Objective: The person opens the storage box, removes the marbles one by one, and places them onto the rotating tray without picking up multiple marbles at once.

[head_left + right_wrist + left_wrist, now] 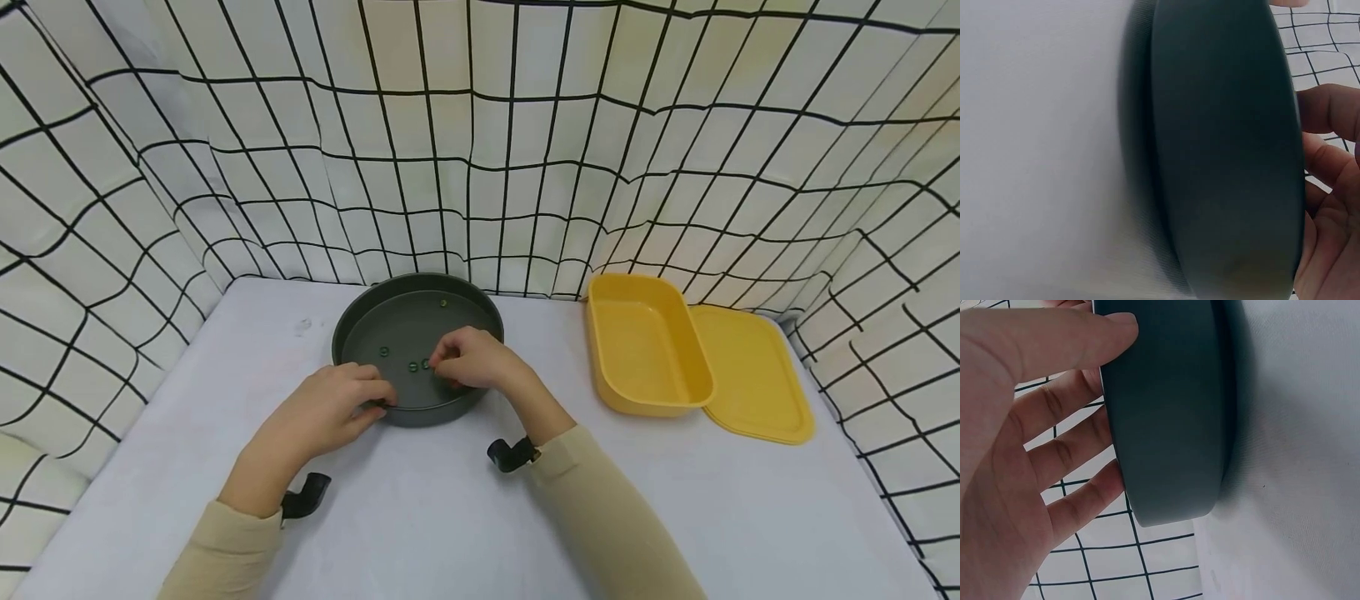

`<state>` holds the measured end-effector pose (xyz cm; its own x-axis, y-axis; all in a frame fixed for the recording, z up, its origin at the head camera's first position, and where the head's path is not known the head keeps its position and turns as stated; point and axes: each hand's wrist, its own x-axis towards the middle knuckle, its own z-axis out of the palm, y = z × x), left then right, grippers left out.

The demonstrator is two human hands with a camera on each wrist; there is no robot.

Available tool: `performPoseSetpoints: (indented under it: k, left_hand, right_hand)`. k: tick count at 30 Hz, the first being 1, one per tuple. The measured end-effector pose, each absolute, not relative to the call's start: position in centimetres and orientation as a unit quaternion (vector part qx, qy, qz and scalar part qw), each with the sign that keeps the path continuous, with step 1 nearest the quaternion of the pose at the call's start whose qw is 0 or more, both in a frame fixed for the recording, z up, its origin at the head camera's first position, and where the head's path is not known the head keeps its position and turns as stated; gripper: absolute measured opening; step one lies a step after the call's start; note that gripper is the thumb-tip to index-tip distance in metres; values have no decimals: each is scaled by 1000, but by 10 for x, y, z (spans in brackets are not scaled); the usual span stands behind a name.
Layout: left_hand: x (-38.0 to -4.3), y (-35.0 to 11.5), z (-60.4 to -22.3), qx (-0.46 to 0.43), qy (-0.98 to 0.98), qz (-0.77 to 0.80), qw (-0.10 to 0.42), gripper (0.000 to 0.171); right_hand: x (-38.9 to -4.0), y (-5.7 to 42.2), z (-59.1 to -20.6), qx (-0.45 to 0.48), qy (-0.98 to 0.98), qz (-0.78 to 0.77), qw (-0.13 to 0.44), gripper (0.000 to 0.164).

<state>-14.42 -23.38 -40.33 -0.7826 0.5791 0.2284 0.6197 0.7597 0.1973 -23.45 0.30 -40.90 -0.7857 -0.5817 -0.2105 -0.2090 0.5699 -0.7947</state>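
Observation:
A round dark green pan (420,412) with a low wall stands on the white table. My left hand (330,408) grips its near left rim, the thumb (1079,340) on the outer wall and the fingers over the edge. Inside the pan lie several small green round pieces; one piece (384,352) is at the left and another (443,303) near the far wall. My right hand (474,358) reaches in over the right side, fingers bent down by two green pieces (413,367). Its fingertips are hidden behind the pan wall (1229,144) in the right wrist view; I cannot tell whether they pinch a piece.
A yellow rectangular container (648,342) stands to the right of the pan. Its flat yellow lid (765,375) lies beside it, partly under its right edge. White panels with a black grid net (491,158) enclose the back and sides of the white table (420,517).

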Motion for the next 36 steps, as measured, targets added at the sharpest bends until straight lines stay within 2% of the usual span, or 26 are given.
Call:
performPoseSetpoints:
  k: [18, 30, 36]
  left_hand:
    - [-144, -234, -402, -324, -933, -134, 77, 23]
    - [-143, -234, -401, -318, -936, -131, 70, 22]
    - [-144, -235, -403, -315, -937, -132, 69, 22]
  right_hand:
    - [-229, 1, -410, -220, 875, -394, 176, 10]
    - [-230, 25, -418, -202, 768, -576, 195, 19]
    - [-221, 51, -417, -199, 759, -598, 162, 22]
